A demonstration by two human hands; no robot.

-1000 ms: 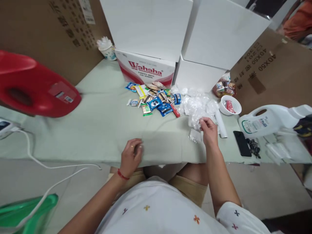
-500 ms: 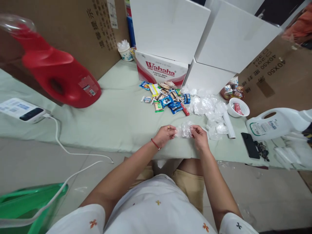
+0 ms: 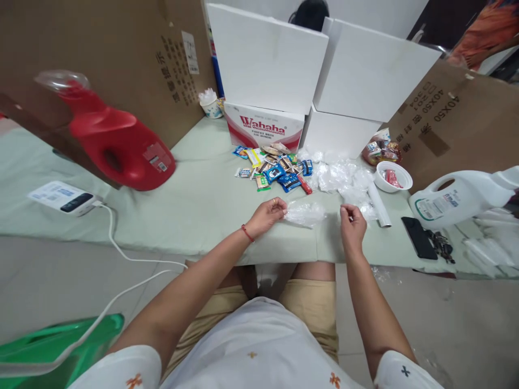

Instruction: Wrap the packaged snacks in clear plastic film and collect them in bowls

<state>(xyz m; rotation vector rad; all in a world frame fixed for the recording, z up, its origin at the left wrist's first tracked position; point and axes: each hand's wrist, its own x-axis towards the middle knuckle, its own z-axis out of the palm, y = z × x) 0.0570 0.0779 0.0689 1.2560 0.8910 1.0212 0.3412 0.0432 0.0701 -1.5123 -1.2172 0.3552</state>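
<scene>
Close to the table's front edge, my left hand pinches the left end of a clear plastic bag. The bag lies stretched out to the right of those fingers, loose at its far end. My right hand is apart from that bag, with thumb and fingers drawn together; whether anything small is between them I cannot make out. Just behind it spreads a pile of clear plastic bags, with a white roll at its right side. Beyond my left hand lies a heap of small wrapped snacks, in blue, green, yellow and red.
A red jug and a white device with a cable stand left. A Wahaba box and white boxes line the back. At right are a white bowl, a white jug and a black phone.
My right hand has let go of the plastic bag and moved right. My left hand has shifted slightly left, keeping hold of the bag, which is now spread longer. The camera view has shifted a little.
</scene>
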